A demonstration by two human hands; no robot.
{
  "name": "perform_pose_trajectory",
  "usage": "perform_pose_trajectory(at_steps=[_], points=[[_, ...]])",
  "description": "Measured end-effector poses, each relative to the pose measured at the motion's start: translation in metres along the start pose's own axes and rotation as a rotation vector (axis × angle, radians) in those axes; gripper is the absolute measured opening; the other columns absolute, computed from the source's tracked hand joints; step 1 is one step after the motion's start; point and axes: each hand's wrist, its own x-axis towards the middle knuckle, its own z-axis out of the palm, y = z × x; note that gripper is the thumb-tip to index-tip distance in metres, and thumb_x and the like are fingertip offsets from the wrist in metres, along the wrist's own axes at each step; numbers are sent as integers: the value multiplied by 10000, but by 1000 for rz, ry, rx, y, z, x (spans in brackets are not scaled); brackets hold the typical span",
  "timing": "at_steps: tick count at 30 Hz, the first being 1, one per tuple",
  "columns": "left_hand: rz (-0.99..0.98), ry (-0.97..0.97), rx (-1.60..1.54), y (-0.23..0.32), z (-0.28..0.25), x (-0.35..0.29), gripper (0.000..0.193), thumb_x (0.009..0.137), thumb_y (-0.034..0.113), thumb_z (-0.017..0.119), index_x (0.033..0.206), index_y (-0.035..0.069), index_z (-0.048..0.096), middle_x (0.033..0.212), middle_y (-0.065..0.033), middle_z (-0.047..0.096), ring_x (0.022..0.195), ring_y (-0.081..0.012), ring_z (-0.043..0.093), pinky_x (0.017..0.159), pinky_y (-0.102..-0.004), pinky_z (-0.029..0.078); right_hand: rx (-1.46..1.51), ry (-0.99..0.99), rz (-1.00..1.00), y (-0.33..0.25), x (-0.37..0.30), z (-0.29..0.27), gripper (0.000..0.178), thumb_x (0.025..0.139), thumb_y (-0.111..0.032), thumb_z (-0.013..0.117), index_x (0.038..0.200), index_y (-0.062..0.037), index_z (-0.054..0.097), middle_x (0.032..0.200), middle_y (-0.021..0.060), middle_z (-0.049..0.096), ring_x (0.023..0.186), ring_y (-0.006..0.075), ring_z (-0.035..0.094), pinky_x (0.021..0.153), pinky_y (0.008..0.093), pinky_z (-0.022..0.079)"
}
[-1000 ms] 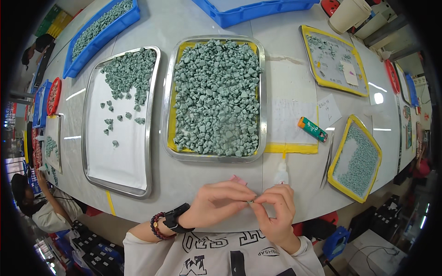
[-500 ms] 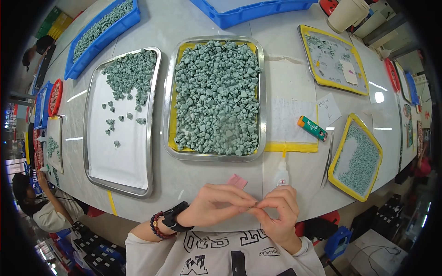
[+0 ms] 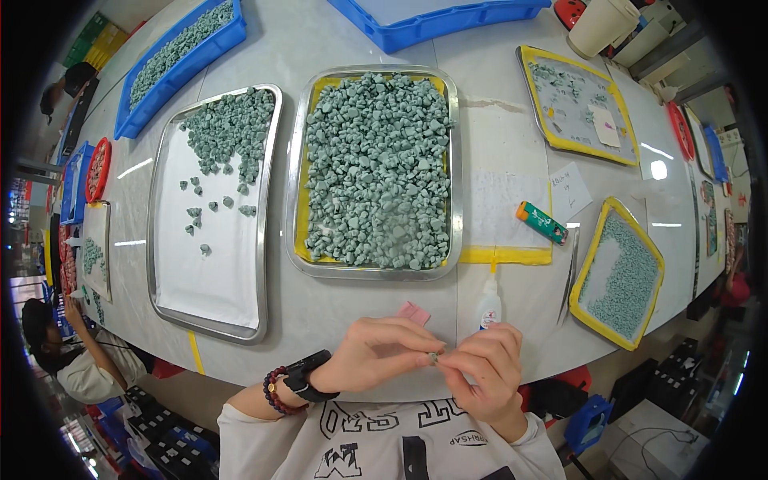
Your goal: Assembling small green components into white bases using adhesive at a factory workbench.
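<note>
Close to the table's near edge, my left hand [image 3: 386,352] pinches a small grey-green piece [image 3: 433,357] between thumb and fingertips. My right hand [image 3: 482,368] meets it from the other side, its thumb and index finger closed against the same piece. Most of the piece is hidden by the fingertips. Just beyond the hands lie a small pink pad [image 3: 414,313] and a white glue bottle [image 3: 489,304] with a yellow tip. A steel tray [image 3: 376,270] beyond them is heaped with similar grey-green pieces; another steel tray [image 3: 204,272] on the left holds some on white lining.
Right of the bottle are tweezers [image 3: 570,276], a green-orange lighter [image 3: 542,223] and a yellow-edged tray [image 3: 658,276] of smaller pieces. Another yellow-edged tray [image 3: 546,120] stands farther back. Blue bins [image 3: 232,36] line the far side. A co-worker [image 3: 88,368] sits at the left.
My fingertips have turned and parted slightly, so the grey-green piece now shows between them. The trays and tools stay in place.
</note>
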Motion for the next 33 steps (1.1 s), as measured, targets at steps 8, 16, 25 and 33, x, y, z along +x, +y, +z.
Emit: perform_pose_trajectory(at_steps=[8, 16, 25, 33], points=[[16, -5, 65, -3, 0, 0, 208, 782, -39, 673, 976, 30, 696, 989, -88, 682, 916, -170, 641, 810, -291, 503, -9, 9, -15, 4, -2, 2, 209, 596, -26, 738, 766, -99, 639, 773, 4, 575, 729, 202, 543, 755, 376, 397], [-29, 0, -121, -5, 1, -1, 210, 805, -67, 637, 999, 3, 676, 1030, -108, 669, 936, -167, 633, 837, -302, 507, -14, -9, -15, 3, -2, 2, 212, 602, -22, 737, 776, -92, 638, 777, 10, 580, 739, 206, 549, 765, 383, 409], [-73, 41, -164, -6, 1, -3, 222, 815, -78, 621, 1020, -9, 668, 1043, -116, 666, 946, -171, 632, 845, -305, 505, 83, 32, 100, 2, 1, 4, 209, 617, -7, 736, 794, -73, 646, 813, 27, 609, 767, 233, 567, 751, 371, 420], [-59, 24, -83, -8, 0, -2, 226, 804, -67, 642, 1015, 5, 678, 1004, -104, 678, 939, -166, 633, 840, -297, 499, 16, -33, -2, 3, 6, -2, 220, 607, -22, 741, 795, -90, 650, 841, 9, 620, 784, 216, 566, 789, 390, 407]])
